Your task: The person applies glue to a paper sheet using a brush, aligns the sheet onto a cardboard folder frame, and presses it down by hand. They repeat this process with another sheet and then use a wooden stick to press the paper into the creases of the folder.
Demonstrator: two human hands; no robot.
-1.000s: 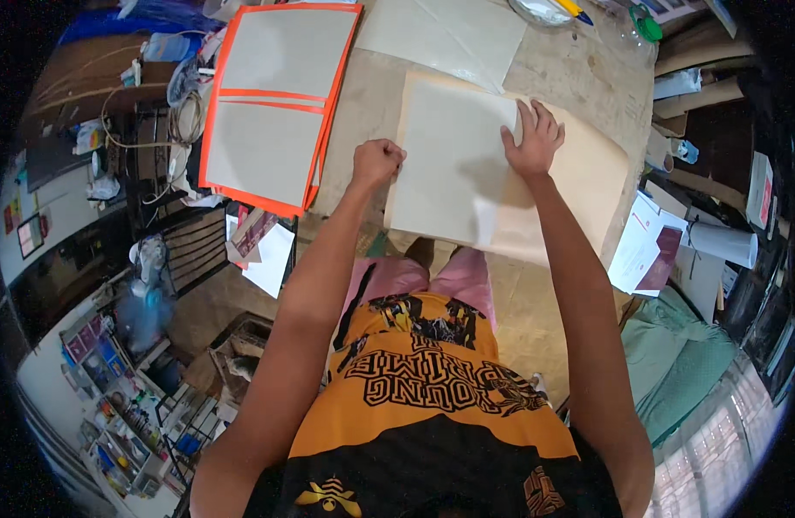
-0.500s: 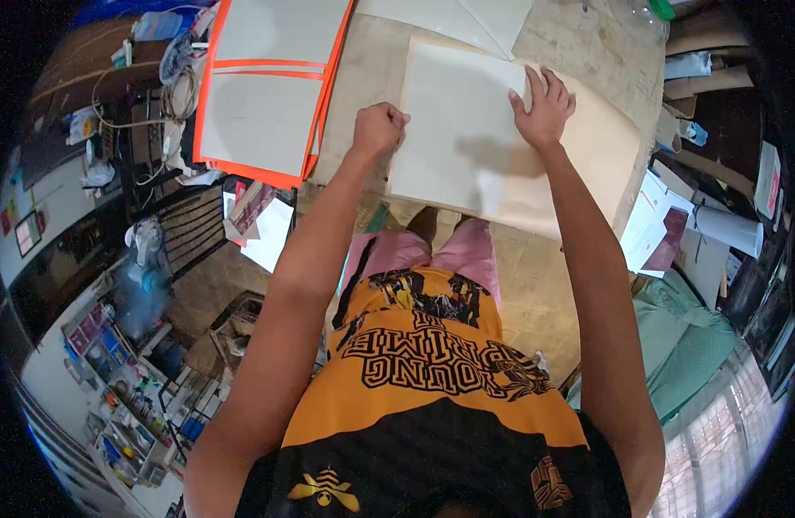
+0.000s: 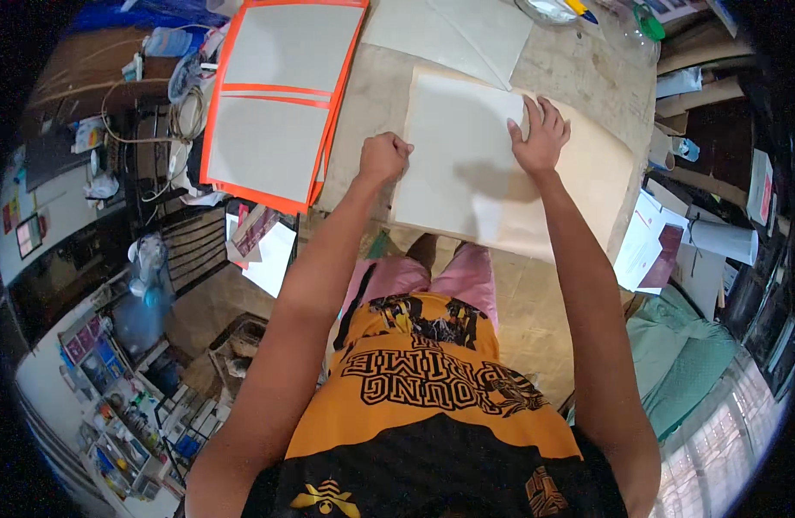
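A pale grey board lies on a larger cream sheet on the table. The sheet reaches well past the board's right side and shows as a thin strip along its left. At the board's left edge my left hand is closed, fingers curled in and thumb tip by the edge. What it pinches, if anything, is hidden. My right hand rests flat with spread fingers over the board's right edge, partly on the cream sheet.
Left of the work lie stacked grey boards with orange borders. Behind are pale sheets, a round dish with a yellow-and-blue tool, and a clear bottle with a green cap. Papers crowd the table's right edge.
The view has tilted, so the table sits lower in the picture and the dish at the back has come into sight. Both hands keep nearly the same places on the board.
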